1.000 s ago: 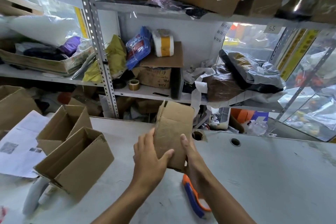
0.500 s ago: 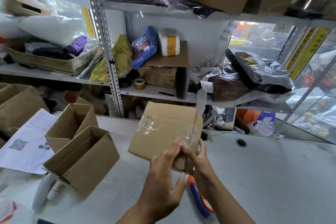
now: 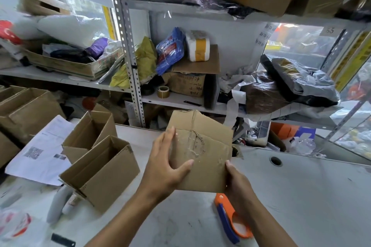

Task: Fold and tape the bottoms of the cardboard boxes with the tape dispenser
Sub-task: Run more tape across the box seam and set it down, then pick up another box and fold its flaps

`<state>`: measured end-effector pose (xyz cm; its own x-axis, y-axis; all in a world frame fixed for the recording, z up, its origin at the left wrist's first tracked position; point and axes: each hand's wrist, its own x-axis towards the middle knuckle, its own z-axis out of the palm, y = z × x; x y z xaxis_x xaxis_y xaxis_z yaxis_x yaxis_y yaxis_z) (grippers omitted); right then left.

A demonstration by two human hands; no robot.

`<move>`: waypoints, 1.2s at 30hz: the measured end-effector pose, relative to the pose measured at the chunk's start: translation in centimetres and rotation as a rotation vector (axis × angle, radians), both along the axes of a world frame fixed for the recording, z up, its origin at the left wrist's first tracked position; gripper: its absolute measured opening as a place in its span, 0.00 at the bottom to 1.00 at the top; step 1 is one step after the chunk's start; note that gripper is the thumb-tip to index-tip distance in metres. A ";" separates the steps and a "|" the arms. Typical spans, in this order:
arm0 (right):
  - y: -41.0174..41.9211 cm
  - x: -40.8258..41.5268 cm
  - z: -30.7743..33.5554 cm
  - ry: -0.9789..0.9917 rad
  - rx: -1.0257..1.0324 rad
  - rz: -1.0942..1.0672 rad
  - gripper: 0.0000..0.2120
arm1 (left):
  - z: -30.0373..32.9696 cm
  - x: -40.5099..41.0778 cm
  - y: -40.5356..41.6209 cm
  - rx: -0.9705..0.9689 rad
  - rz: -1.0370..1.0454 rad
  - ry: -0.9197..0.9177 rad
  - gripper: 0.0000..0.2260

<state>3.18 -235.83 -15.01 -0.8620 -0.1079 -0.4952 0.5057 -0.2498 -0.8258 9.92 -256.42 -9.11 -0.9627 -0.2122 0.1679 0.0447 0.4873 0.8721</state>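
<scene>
left hand [image 3: 166, 166] and right hand [image 3: 237, 181], forearms extended, grip opposite edges of a small brown cardboard box [image 3: 200, 152] with wrinkled clear tape, held above the grey table [image 3: 301, 196]; orange-and-blue tape dispenser [image 3: 230, 218] lies under the right wrist.

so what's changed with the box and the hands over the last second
The cardboard box was turned from edge-on to its broad taped face. The left hand shifted its grip to the left edge; the right hand holds the lower right corner. The tape dispenser and the two open boxes stayed put.
</scene>
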 end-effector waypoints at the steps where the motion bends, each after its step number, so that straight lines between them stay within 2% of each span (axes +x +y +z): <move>1: -0.3 -0.1 -0.3 -0.005 0.039 0.010 0.18 | -0.1 -0.1 0.4 -0.062 0.021 0.020 0.45; 3: -0.7 -0.1 -0.2 0.012 0.090 0.041 0.17 | -0.1 -0.2 0.8 -0.136 0.042 0.023 0.45; 6: -0.8 -0.1 0.3 0.038 0.080 0.066 0.14 | -0.1 -0.5 0.3 -0.122 0.027 -0.004 0.44; 9: -0.5 0.0 0.2 0.114 0.070 0.072 0.10 | -0.7 -1.3 -1.9 -0.113 -0.011 -0.117 0.39; 13: -1.7 -0.7 0.0 0.233 0.179 0.114 0.12 | -2.6 -3.0 -5.2 0.021 -0.022 -0.297 0.32; 16: -4.3 -2.3 -0.6 0.285 0.290 0.202 0.16 | -5.0 -4.9 -7.1 0.136 0.145 -0.432 0.27; 19: -7.5 -4.2 -1.3 0.319 0.358 0.262 0.28 | -6.8 -7.4 -8.9 0.302 0.244 -0.446 0.25; 20: -8.5 -5.0 -1.6 0.318 0.365 0.268 0.30 | -7.3 -8.4 -9.4 0.331 0.267 -0.432 0.25; 23: -11.4 -7.7 -3.2 0.306 0.393 0.254 0.27 | -8.5 -10.8 -10.3 0.397 0.343 -0.413 0.27; 26: -13.8 -10.1 -5.6 0.264 0.354 0.216 0.24 | -10.0 -13.3 -11.2 0.341 0.460 -0.402 0.25; 28: -14.9 -11.0 -7.0 0.238 0.349 0.207 0.25 | -10.7 -14.5 -11.9 0.347 0.505 -0.438 0.27; 33: -17.0 -11.2 -8.6 0.209 0.449 0.251 0.27 | -12.2 -15.8 -12.7 0.517 0.503 -0.499 0.39; 36: -17.3 -10.9 -8.6 0.215 0.479 0.304 0.29 | -11.4 -14.7 -11.6 0.448 0.454 -0.506 0.39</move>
